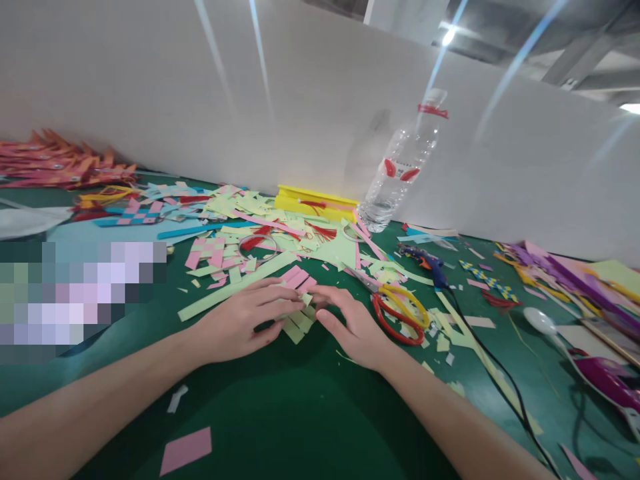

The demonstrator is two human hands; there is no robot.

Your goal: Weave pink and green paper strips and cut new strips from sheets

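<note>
At the table's middle lies a small piece of interlaced pink and pale green paper strips [299, 327]. My left hand [243, 319] reaches over it from the left, fingers together and pressed on its edge. From the right, my right hand [354, 327] pinches the other edge between thumb and fingers. The fingertips cover part of the weave. Just beyond my right hand are scissors [400, 317] with red and yellow handles. A long pale green strip [225, 292] passes behind my left hand.
Paper scraps [250, 203] and red tassels heap at the back, beside a yellow folded piece [320, 202] and a tilted plastic bottle [400, 167]. To the right are a blue glue gun [425, 262], its black cord [493, 373] and a white spoon [541, 321]. A pink scrap [187, 451] lies in front.
</note>
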